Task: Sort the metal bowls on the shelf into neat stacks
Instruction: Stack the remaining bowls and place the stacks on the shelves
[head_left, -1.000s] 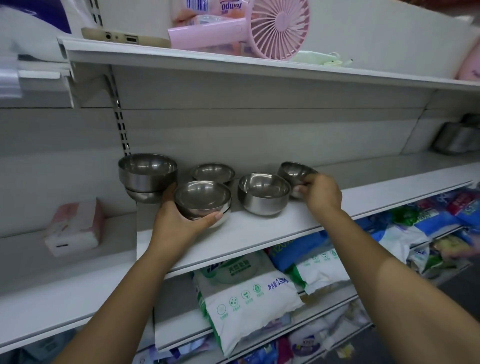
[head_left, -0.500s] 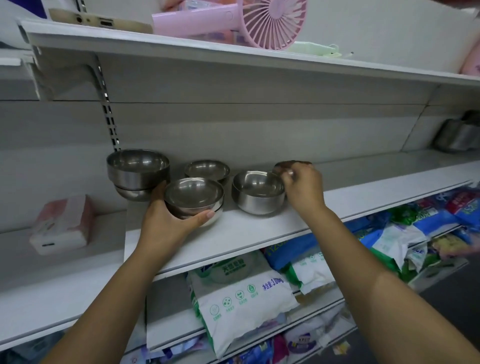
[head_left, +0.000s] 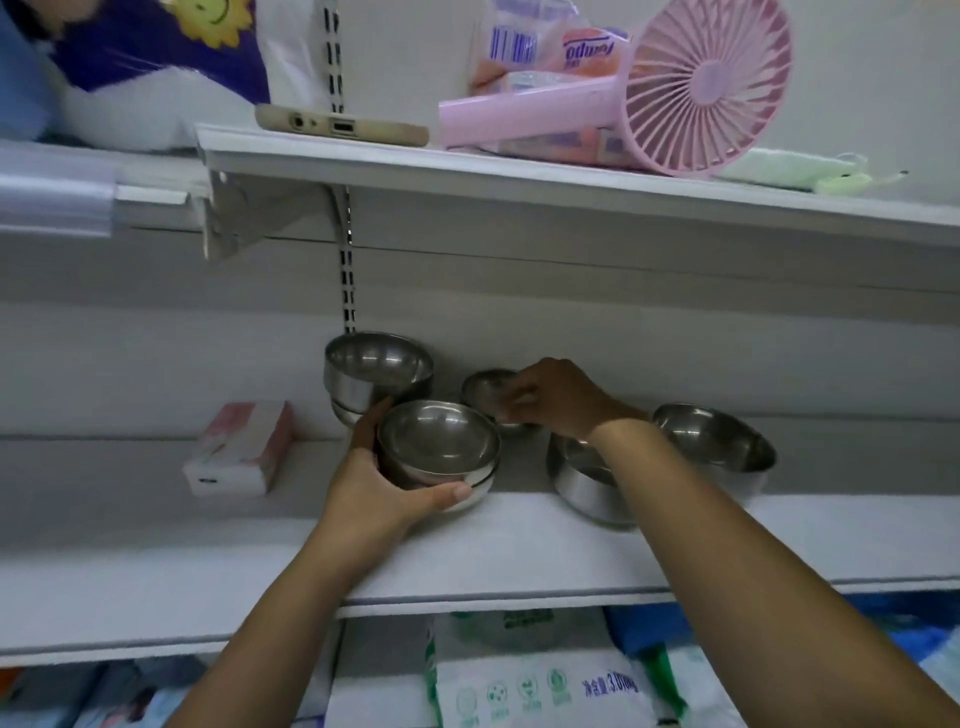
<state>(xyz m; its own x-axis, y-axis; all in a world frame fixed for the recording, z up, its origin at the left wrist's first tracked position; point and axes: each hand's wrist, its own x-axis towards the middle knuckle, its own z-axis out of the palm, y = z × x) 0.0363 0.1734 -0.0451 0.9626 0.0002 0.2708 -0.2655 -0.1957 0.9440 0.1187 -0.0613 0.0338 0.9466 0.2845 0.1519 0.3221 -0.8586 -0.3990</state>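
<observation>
Five groups of round stainless-steel bowls stand on the white metal shelf (head_left: 519, 545). At back left is the two-bowl stack (head_left: 379, 374). Just in front is the front stack (head_left: 439, 447), gripped by the left hand (head_left: 374, 488), fingers curled round its side. Rightward sit the middle bowl (head_left: 587, 483) and the far-right bowl (head_left: 714, 439). The right hand (head_left: 561, 397), fingers curled, pinches the small rear bowl (head_left: 488, 387) at its rim.

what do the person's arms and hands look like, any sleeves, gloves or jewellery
The left forearm and right forearm are bare right to the frame edge, with no sleeves in view. The left hand and right hand wear no gloves. No watch, bracelet or ring shows on the sides that are visible. The left thumbnail looks short and unpainted.
</observation>
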